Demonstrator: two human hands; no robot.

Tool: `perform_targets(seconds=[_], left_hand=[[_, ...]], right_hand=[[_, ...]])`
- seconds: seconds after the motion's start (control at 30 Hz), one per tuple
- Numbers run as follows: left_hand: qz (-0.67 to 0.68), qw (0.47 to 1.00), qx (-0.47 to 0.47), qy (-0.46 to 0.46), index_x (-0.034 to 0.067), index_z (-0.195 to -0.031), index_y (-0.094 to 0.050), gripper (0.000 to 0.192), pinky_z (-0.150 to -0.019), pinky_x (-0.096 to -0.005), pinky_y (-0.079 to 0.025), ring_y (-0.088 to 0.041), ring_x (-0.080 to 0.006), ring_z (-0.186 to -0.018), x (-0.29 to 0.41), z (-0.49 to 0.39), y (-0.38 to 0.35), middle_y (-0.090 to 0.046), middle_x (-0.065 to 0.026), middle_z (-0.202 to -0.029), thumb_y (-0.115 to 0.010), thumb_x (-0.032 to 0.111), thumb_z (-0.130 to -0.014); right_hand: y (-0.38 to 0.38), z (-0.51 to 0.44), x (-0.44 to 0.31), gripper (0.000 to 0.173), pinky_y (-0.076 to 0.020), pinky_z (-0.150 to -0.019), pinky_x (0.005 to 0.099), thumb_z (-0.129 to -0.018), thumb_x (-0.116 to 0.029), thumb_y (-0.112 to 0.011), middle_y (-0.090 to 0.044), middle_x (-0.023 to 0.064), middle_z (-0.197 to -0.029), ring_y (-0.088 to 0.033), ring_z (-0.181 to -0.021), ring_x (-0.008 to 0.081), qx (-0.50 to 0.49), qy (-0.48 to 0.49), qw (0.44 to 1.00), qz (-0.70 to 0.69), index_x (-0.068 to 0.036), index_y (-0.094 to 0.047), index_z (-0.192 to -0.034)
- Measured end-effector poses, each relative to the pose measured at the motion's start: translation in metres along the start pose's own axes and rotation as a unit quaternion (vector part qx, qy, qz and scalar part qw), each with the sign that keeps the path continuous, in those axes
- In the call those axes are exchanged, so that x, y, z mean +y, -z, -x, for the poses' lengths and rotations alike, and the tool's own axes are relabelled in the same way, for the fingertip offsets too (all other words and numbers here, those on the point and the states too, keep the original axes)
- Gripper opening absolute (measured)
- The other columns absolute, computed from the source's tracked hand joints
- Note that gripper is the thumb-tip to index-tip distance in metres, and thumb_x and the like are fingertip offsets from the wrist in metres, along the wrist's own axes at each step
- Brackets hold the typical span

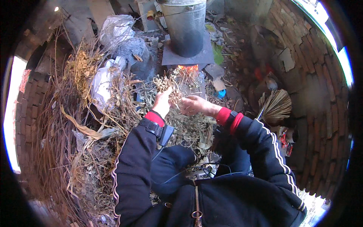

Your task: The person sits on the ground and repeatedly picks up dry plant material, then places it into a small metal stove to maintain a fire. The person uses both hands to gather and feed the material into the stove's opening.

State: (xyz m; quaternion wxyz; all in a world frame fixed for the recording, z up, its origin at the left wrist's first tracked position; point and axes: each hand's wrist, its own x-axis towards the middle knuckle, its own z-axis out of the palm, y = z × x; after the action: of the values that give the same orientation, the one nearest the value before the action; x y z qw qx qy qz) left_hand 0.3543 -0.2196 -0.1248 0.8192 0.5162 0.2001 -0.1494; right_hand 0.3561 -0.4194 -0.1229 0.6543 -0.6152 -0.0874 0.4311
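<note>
A loose bunch of dried plant stalks (173,95) with shrivelled leaves is in front of me. My left hand (162,102) grips it from the left, thumb on top. My right hand (197,105) closes on its lower right end, with the fingertips partly hidden. Just beyond, more dry stalks (187,80) lie at the mouth of a low stove, where flames (189,68) and embers glow. Above the fire a flat metal plate (171,60) carries a tall metal bucket (183,31), its lower side blackened with soot.
Twigs and brushwood (56,147) are heaped along my left, with white plastic bags (103,82) among them. At the right are a dried-leaf fan (276,106) and a curved brick wall (317,119). Plant litter (187,130) covers the ground; a cable (173,177) crosses my lap.
</note>
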Motion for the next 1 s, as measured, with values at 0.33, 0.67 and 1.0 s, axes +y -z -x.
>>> perform_targets(seconds=[0.33, 0.67, 1.0], left_hand=[[0.059, 0.997, -0.022, 0.046, 0.004, -0.109, -0.058, 0.035, -0.069, -0.0348, -0.052, -0.064, -0.0222, -0.082, -0.042, -0.1, 0.018, -0.064, -0.0098, -0.096, -0.046, 0.034, -0.098], [-0.012, 0.994, -0.104, 0.024, 0.009, -0.128, -0.042, 0.04, -0.089, -0.0383, -0.048, -0.056, -0.0201, -0.106, -0.03, -0.107, 0.004, -0.055, -0.007, -0.116, -0.047, 0.032, -0.096], [0.047, 0.979, 0.139, 0.143, 0.009, -0.115, -0.055, 0.034, -0.083, -0.0372, -0.048, -0.057, -0.017, -0.098, -0.025, -0.159, -0.011, -0.059, -0.0047, -0.103, -0.043, 0.036, -0.098]], right_hand=[[0.024, -0.057, 0.04, 0.011, -0.0487, -0.056, 0.0257, -0.096, -0.023, -0.053, -0.052, -0.0055, -0.072, -0.053, -0.06, 0.007, 0.064, -0.05, 0.969, -0.231, -0.013, -0.056, -0.094], [0.112, -0.104, 0.077, 0.012, -0.0427, -0.055, 0.0222, -0.095, -0.021, -0.054, -0.049, -0.0068, -0.074, -0.047, -0.062, 0.0046, 0.052, -0.062, 0.959, -0.271, -0.013, -0.06, -0.103], [0.141, -0.116, 0.044, 0.025, -0.0459, -0.073, 0.0275, -0.094, -0.023, -0.054, -0.051, -0.0059, -0.082, -0.046, -0.068, 0.0063, -0.214, 0.026, 0.926, -0.311, -0.01, -0.057, -0.116]])
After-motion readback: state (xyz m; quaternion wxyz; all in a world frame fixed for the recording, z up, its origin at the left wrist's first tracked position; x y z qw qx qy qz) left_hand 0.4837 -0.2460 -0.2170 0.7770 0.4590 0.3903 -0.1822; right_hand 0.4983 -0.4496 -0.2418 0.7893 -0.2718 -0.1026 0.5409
